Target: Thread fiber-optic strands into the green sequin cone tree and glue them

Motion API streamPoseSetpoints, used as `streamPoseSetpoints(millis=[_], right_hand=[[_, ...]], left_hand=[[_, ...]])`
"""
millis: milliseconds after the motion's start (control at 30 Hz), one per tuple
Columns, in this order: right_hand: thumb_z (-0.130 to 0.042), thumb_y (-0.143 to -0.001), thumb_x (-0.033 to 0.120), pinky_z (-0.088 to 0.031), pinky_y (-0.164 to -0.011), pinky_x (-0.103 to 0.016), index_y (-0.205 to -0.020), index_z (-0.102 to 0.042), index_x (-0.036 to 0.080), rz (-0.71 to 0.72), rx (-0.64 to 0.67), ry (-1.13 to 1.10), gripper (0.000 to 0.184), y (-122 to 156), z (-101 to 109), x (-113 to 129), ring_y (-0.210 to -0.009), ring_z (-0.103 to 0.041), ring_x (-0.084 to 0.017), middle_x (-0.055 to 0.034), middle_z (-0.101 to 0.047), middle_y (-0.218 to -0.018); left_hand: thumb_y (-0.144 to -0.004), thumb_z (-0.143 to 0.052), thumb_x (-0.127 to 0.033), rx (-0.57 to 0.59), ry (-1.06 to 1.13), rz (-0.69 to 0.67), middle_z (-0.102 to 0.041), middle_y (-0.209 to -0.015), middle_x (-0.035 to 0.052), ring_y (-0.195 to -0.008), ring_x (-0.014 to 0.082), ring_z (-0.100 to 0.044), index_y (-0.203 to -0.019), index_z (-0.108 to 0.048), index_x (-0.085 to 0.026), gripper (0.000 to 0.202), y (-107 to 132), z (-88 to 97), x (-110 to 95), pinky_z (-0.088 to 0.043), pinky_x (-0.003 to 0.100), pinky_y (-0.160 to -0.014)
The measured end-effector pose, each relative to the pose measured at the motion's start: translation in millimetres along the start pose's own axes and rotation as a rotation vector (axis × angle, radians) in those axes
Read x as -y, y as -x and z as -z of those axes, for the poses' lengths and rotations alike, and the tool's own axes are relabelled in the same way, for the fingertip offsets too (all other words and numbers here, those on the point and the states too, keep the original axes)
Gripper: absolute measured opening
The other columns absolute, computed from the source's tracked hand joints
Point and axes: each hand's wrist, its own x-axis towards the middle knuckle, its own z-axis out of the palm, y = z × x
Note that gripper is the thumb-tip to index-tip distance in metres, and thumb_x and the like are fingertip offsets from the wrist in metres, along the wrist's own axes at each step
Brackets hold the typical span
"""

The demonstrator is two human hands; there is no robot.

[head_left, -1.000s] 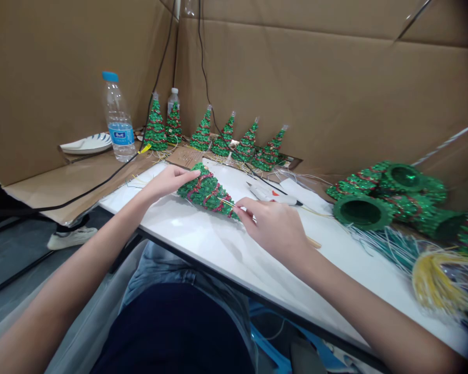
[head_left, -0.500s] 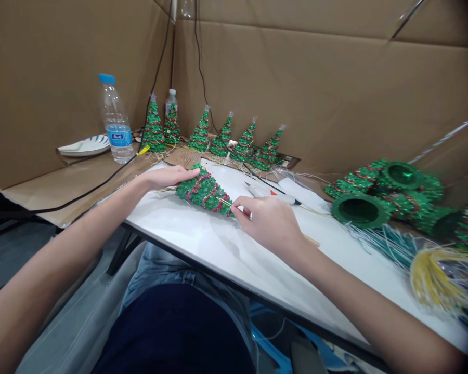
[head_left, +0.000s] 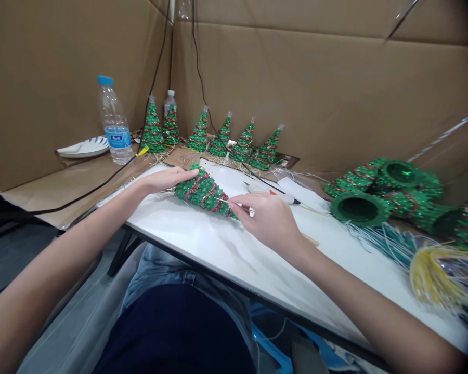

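Observation:
A small green Christmas tree [head_left: 203, 193] with red garland lies tilted over the white table [head_left: 218, 244], its narrow end toward my right. My left hand [head_left: 167, 179] is closed round its wide base, the thumb on top and the other fingers hidden. In a pinch between thumb and forefinger, my right hand [head_left: 269, 215] holds a thin pale stick [head_left: 222, 200], whose tip touches the tree's side near the garland. Whether it is a wooden stick or a stiff wire I cannot make out.
Several finished-looking trees [head_left: 244, 145] stand along the cardboard wall. Hollow green trees [head_left: 361, 209] and a bundle of yellow and white wires [head_left: 429, 275] lie at right. A white glue-pen-like tool [head_left: 276, 195] is behind my right hand. A water bottle [head_left: 119, 137] stands left.
My right hand has shifted slightly left, and the stick lies a little flatter against the tree. My left hand keeps its hold, and the tree has barely moved.

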Motion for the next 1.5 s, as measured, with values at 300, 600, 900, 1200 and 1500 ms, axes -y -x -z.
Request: streamPoseSetpoints(millis=[300, 600, 900, 1200, 1500], right_hand=[[-0.054, -0.087, 0.034, -0.034, -0.059, -0.025, -0.082, -0.076, 0.024, -0.073, -0.001, -0.002, 0.025, -5.2, -0.5, 7.8, -0.069, -0.062, -0.015, -0.0020, -0.073, -0.078], [-0.053, -0.087, 0.032, -0.034, -0.058, -0.027, -0.082, -0.076, 0.023, -0.140, 0.036, 0.082, 0.026, -13.2, -1.0, 10.8, -0.068, -0.063, -0.018, -0.0036, -0.073, -0.073], [-0.050, -0.088, 0.029, -0.030, -0.056, -0.027, -0.079, -0.075, 0.022, -0.125, 0.074, 0.193, 0.027, -17.6, -3.5, 18.2, -0.071, -0.063, -0.019, -0.0047, -0.072, -0.075], [-0.046, -0.090, 0.022, -0.031, -0.060, -0.029, -0.082, -0.070, 0.017, 0.024, 0.028, 0.246, 0.026, -20.7, -16.4, 17.0, -0.081, -0.064, -0.020, -0.0065, -0.072, -0.084], [-0.046, -0.087, 0.017, -0.032, -0.061, -0.027, -0.087, -0.064, 0.018, 0.075, -0.050, 0.055, 0.018, -11.8, -18.3, 8.1, -0.079, -0.062, -0.018, -0.0042, -0.069, -0.085]], left_hand=[[-0.070, -0.057, -0.072, 0.019, -0.035, -0.027, -0.073, -0.082, 0.0082, -0.078, 0.0186, -0.063, -0.080, -0.076, -0.013, 0.062, 3.3, -2.6, -3.3, -0.048, 0.027, -0.078], [-0.075, -0.048, -0.072, -0.007, -0.174, -0.044, -0.068, -0.074, 0.0052, -0.069, 0.0162, -0.057, -0.076, -0.073, -0.014, 0.064, 4.3, -2.9, -2.6, -0.045, 0.026, -0.069], [-0.074, -0.050, -0.071, -0.080, -0.257, -0.082, -0.049, -0.052, -0.0003, -0.052, 0.0124, -0.042, -0.055, -0.061, -0.015, 0.060, 5.2, -4.4, -5.3, -0.031, 0.025, -0.051], [-0.077, -0.047, -0.070, -0.158, -0.418, -0.115, -0.029, -0.049, -0.0035, -0.048, 0.0085, -0.024, -0.048, -0.044, -0.017, 0.060, 7.1, -4.1, -2.7, -0.013, 0.027, -0.048], [-0.065, -0.068, -0.061, -0.286, -0.358, -0.087, -0.034, -0.043, -0.0049, -0.045, 0.0086, -0.030, -0.049, -0.052, -0.017, 0.049, 10.1, -4.7, -5.6, -0.017, 0.027, -0.047]])
